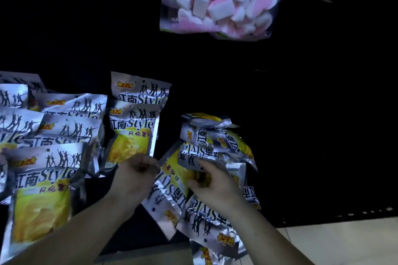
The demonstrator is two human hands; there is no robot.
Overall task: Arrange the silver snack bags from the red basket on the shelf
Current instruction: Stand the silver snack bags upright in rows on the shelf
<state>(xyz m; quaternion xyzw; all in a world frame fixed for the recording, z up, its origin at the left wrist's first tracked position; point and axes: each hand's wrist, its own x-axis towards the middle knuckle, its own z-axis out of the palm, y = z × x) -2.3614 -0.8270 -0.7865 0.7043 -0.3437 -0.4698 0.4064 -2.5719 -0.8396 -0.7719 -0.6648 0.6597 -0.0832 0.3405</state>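
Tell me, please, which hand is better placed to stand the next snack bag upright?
Probably the left hand: it sits beside the standing row of silver foil snack bags, while the right hand grips the loose pile.

At left, standing bags [47,178] fill the shelf [323,178] in overlapping rows, front to back. Right of them, two bags [131,133] stand one behind the other. Further right, loose bags [215,144] lie heaped across each other. A marshmallow bag [221,0] hangs above, right of centre.
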